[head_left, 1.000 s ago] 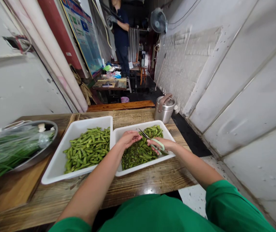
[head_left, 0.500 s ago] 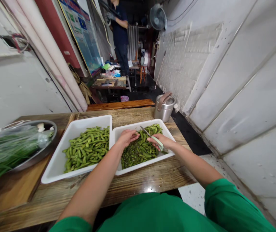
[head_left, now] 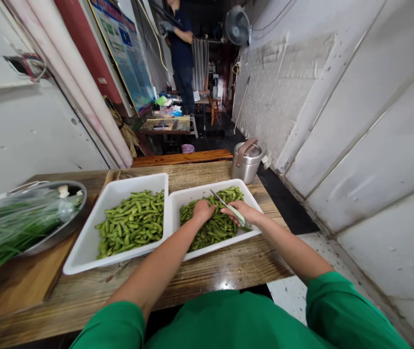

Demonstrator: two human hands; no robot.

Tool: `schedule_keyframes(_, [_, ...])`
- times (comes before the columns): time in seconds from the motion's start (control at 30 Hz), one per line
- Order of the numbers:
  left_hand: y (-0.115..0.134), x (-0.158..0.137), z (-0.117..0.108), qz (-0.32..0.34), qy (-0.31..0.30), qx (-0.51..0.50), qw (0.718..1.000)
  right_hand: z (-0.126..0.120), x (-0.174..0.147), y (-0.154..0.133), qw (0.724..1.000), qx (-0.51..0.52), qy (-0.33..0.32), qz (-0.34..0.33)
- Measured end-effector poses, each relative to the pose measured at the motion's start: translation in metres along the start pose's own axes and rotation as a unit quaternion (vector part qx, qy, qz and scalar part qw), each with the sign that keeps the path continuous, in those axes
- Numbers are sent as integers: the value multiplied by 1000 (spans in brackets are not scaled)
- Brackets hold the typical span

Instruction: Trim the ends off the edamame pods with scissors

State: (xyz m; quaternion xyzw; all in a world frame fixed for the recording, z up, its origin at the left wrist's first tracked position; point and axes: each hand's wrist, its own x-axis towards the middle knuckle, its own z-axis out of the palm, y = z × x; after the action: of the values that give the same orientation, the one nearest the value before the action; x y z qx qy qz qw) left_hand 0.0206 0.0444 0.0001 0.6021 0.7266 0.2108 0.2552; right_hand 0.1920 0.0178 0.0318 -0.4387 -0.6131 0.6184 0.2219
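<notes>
My right hand (head_left: 242, 213) grips a pair of scissors (head_left: 235, 212) with pale green handles, blades pointing up and left over the right white tray (head_left: 255, 206). In that tray lies a heap of green edamame pods (head_left: 217, 225). My left hand (head_left: 204, 210) is down at the pods, left of the scissors, its fingers curled and bunched; what they hold, if anything, is hidden. Beside it on the left, a second white tray (head_left: 83, 249) bears more edamame pods (head_left: 134, 220), apart from both hands.
A steel lidded pail (head_left: 246, 167) with a brown handle stands at the far right of the wooden table (head_left: 228, 271). At the left, a metal bowl (head_left: 79, 203) holds bagged green stalks (head_left: 18, 223) on a board. A person (head_left: 182, 53) stands in the background.
My left hand has moved right and down into the pods, and its fingers have closed. The right hand with the scissors has stayed nearly still.
</notes>
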Motion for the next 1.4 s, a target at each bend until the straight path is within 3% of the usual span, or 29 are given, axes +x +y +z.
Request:
schedule_keyframes(0.23, [-2,-3,-11,11,25,-110,994,-4,3,7,998,-43,33,22])
schedule_keyframes(0.4, [2,-13,-22,-25,-43,-200,979,-2,0,3,999,-30,-14,22])
schedule_keyframes(0.57, [3,-17,-25,-35,-67,-228,971,-1,-2,0,999,-27,-35,17])
schedule_keyframes(0.83, [5,-16,-26,-16,-150,-320,935,0,-2,2,995,-99,5,-12])
schedule_keyframes(1.07, [3,-16,-23,-26,-107,-309,945,-1,1,3,988,-147,42,-33])
schedule_keyframes(1.4, [0,-11,-27,-59,-105,-306,944,-4,0,4,972,-212,75,-67])
